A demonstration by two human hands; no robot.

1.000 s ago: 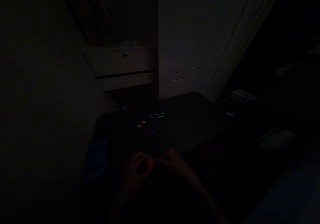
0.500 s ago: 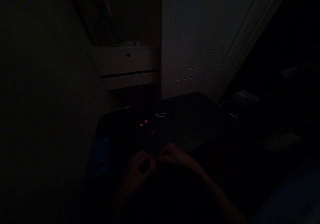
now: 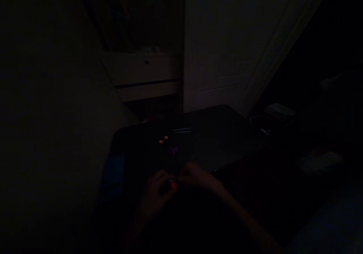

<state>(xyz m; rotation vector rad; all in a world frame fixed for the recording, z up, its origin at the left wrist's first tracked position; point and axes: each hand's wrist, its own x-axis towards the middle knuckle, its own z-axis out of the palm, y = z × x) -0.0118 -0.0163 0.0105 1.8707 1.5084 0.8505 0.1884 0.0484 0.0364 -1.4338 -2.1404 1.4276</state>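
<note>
The scene is very dark. My left hand (image 3: 154, 193) and my right hand (image 3: 198, 176) meet over the near edge of a dark table (image 3: 221, 140). Both pinch a small orange piece (image 3: 172, 185) between their fingertips. Further out on the table lie two tiny orange pieces (image 3: 163, 139), a small purple piece (image 3: 172, 150) and a thin metal tool, perhaps tweezers (image 3: 183, 130).
A pale drawer unit (image 3: 144, 72) with a knob stands behind the table, beside a white door (image 3: 227, 46). A blue thing (image 3: 113, 171) lies at the table's left edge. Dim objects (image 3: 279, 110) sit to the right in the dark.
The hands stay joined on the orange piece with only slight finger shifts. The view has drifted a little, so the furniture sits slightly further right.
</note>
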